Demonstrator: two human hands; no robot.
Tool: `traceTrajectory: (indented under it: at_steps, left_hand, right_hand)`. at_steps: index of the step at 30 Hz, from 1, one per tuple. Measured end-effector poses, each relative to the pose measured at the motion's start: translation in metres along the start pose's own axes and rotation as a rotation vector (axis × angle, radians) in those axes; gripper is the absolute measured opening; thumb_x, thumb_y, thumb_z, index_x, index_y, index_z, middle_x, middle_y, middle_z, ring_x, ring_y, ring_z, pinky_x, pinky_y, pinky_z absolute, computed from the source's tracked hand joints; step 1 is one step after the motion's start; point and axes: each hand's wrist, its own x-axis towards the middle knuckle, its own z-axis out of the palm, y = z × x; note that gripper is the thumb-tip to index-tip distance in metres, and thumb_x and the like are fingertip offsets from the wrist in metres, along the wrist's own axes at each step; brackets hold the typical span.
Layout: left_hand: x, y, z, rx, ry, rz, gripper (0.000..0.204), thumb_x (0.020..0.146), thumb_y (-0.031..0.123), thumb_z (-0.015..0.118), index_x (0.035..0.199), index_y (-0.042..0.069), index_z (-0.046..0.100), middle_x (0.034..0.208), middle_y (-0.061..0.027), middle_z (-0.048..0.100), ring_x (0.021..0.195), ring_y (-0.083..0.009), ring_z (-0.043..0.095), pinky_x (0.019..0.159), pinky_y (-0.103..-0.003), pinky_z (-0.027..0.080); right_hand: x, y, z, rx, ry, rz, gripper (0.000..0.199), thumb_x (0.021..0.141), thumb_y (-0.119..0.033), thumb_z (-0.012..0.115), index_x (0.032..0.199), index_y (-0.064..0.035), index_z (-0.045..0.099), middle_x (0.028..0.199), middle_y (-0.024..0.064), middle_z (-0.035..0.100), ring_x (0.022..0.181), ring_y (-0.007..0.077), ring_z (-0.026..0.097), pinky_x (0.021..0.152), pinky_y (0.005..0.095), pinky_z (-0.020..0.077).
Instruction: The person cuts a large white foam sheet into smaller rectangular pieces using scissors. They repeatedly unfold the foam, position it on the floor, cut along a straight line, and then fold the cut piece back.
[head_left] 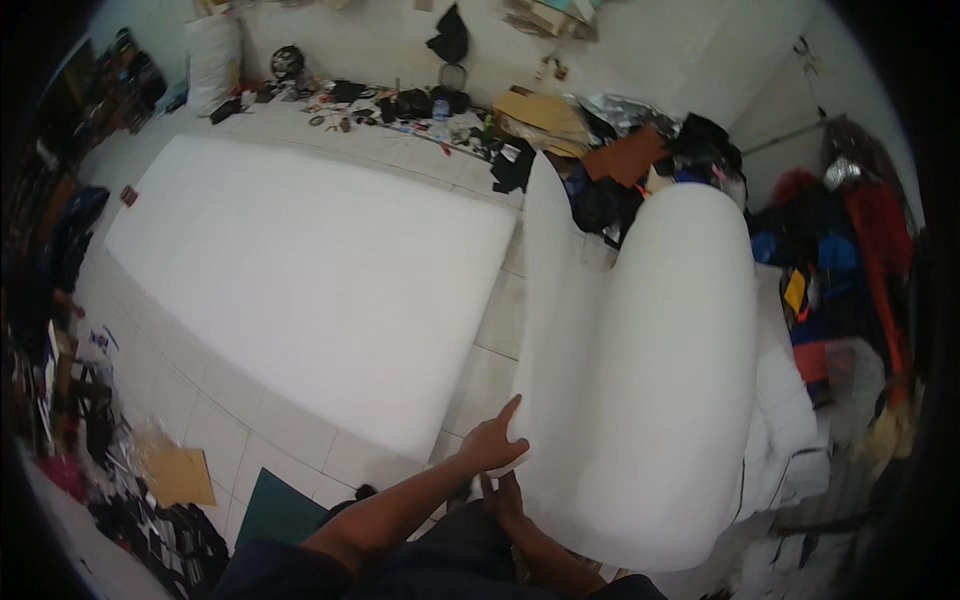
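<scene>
A big white foam-like roll is seen at the right. Its loose edge is pinched by the left hand. The right hand is placed below; its grip cannot be told. Leftward, a flat white sheet is spread on pale tiles.

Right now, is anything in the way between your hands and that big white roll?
Nothing visible is. The left hand is right at the loose edge of the white roll, with the right hand just below. The fabric heap lies around the roll's far end, away from both hands.
</scene>
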Motion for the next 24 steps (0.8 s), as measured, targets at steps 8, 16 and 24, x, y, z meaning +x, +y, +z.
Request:
traceTrajectory:
  at_steps: [8,16,24]
  left_hand:
    - [-0.042,-0.078,-0.082,0.329,0.027,0.331,0.085,0.083,-0.005,0.042,0.15,0.038,0.013,0.095,-0.0209,0.061,0.082,-0.0366,0.063,0.07,-0.048,0.051]
    - [-0.182,-0.216,-0.269,-0.294,0.154,0.328,0.075,0.093,0.041,0.056,0.15,0.011,0.019,0.145,-0.0231,0.034,0.134,-0.0351,0.035,0.111,-0.041,0.028]
    - [-0.465,-0.516,-0.522,-0.152,1.157,-0.749,0.051,0.085,0.036,0.064,0.124,0.004,0.055,0.122,-0.0209,0.058,0.11,-0.0332,0.057,0.093,-0.043,0.047]
  right_hand:
    - [0.163,-0.074,-0.042,0.704,0.056,0.718,0.076,0.093,-0.051,0.049,0.149,-0.011,0.016,0.147,0.0159,0.03,0.127,0.0356,0.041,0.098,0.0603,0.0367]
    - [0.321,-0.171,0.048,0.456,-0.158,0.405,0.047,0.085,-0.013,0.054,0.13,-0.0007,0.043,0.111,0.0172,0.056,0.097,0.0311,0.059,0.084,0.0471,0.0505]
    - [0.481,-0.329,0.175,0.773,-0.151,0.276,0.045,0.093,-0.025,0.055,0.128,0.0009,0.044,0.119,0.0168,0.056,0.111,0.0347,0.055,0.101,0.0474,0.0396]
